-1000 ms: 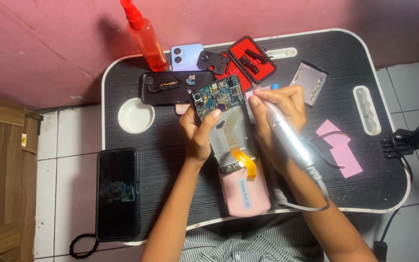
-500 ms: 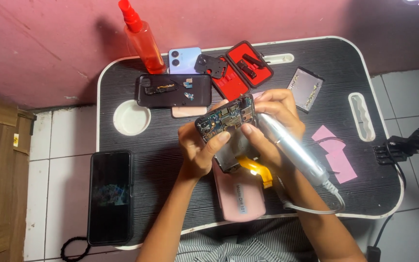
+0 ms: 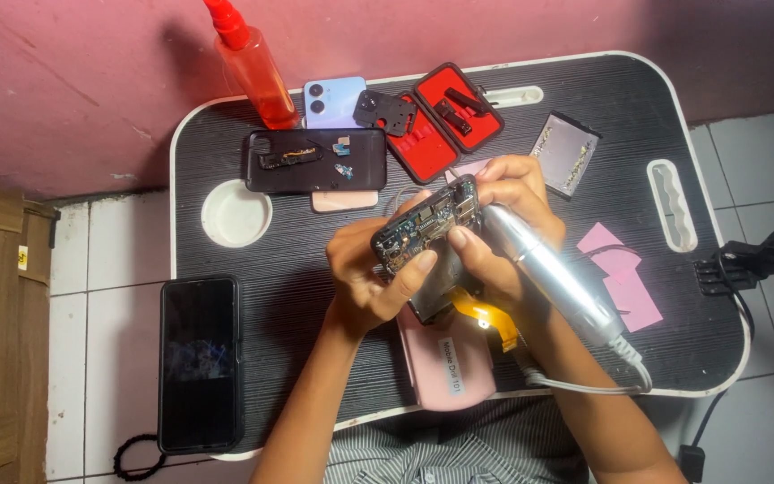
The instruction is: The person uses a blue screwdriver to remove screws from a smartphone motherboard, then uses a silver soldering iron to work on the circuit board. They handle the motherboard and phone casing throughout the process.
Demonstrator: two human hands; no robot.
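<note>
Over the middle of a black lap table [image 3: 692, 341], both my hands hold a dismantled phone body with its circuit board [image 3: 423, 229] showing, tilted up towards me. My left hand [image 3: 365, 278] grips its lower left side with the thumb on the board. My right hand [image 3: 503, 224] grips the upper right end and also holds a silver pen-shaped electric tool [image 3: 557, 278], whose cable runs off at the lower right. An orange flex cable [image 3: 490, 318] hangs under the phone body. A pink box [image 3: 445, 372] lies beneath my hands.
At the back stand a red spray bottle [image 3: 253, 63], a pale blue phone [image 3: 333, 100], a black phone case holding small parts [image 3: 315, 161] and an open red tool case [image 3: 445, 121]. A metal plate [image 3: 564, 152] and pink paper slips [image 3: 624, 282] lie right. A dark phone [image 3: 199, 363] lies left.
My hands have lifted the phone body off the table and tilted it up, the orange flex cable rising with it. The silver tool has stayed in my right hand.
</note>
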